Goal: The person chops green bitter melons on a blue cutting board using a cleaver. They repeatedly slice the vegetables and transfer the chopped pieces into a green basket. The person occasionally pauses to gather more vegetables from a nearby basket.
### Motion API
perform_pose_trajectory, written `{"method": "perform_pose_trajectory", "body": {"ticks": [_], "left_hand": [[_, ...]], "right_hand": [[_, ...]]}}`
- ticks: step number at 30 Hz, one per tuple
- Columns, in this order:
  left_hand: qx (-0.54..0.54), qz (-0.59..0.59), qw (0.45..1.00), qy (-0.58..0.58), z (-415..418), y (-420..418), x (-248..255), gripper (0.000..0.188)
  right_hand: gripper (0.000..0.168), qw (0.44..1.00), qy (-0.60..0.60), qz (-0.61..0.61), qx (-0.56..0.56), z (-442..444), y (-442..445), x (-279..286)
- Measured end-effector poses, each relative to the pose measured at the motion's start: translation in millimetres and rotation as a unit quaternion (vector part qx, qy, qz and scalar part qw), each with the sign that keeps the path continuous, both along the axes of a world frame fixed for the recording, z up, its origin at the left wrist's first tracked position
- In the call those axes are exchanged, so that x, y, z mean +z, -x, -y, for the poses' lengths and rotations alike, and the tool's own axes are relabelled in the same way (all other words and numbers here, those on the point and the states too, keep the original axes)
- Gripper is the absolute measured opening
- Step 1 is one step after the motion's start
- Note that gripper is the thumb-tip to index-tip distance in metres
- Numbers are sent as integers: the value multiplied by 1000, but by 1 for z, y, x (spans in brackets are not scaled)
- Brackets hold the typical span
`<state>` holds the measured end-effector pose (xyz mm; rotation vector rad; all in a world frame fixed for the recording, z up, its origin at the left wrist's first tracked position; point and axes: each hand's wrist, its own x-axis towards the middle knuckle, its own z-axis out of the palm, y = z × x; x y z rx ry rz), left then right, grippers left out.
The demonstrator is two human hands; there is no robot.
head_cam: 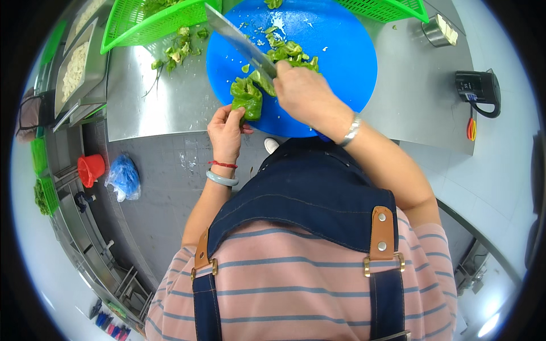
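My left hand (228, 128) pinches a green pepper (248, 102) by its near side, at the front-left rim of a round blue cutting board (349, 72). The pepper's far end is cut open, and its hollow inside shows. In my right hand (305, 91) is a cleaver (241, 40), its broad blade slanting up to the left over the board. The handle is hidden in my fist. A cut piece of pepper (262, 83) lies just under the blade, beside the held pepper. Several more pepper pieces (290, 51) and scattered seeds lie beyond my right hand.
Green plastic baskets (140, 32) stand at the back, left and right. Pepper stems and scraps (179, 51) lie on the steel table (128, 106). At right are a metal container (439, 32), a black jug (475, 87) and scissors (471, 128). A red bucket (91, 168) is at left.
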<state>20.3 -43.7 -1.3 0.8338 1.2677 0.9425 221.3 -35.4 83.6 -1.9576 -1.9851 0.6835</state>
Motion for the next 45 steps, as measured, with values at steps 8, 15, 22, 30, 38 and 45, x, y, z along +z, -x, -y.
{"method": "perform_pose_trajectory", "body": {"ticks": [8, 15, 22, 30, 38, 45], "left_hand": [[-24, -51, 998, -21, 4, -9, 3, 14], [-7, 7, 1000, -4, 5, 15, -5, 13], [-10, 27, 1000, -8, 7, 18, -14, 19], [69, 124, 986, 93, 5, 13, 22, 39], [-32, -83, 996, -11, 1, 17, -4, 37], [-134, -170, 973, -80, 5, 16, -11, 35]], "right_hand": [[14, 999, 29, 1, 26, 11, -6, -19], [15, 999, -25, 6, -32, -4, -20, 2], [19, 995, 76, -63, -14, 16, 20, -10], [19, 999, -5, -47, -19, 0, -7, 16], [15, 994, 39, -57, 84, 1, 35, -19], [17, 996, -49, -71, 33, -45, 38, -29]]}}
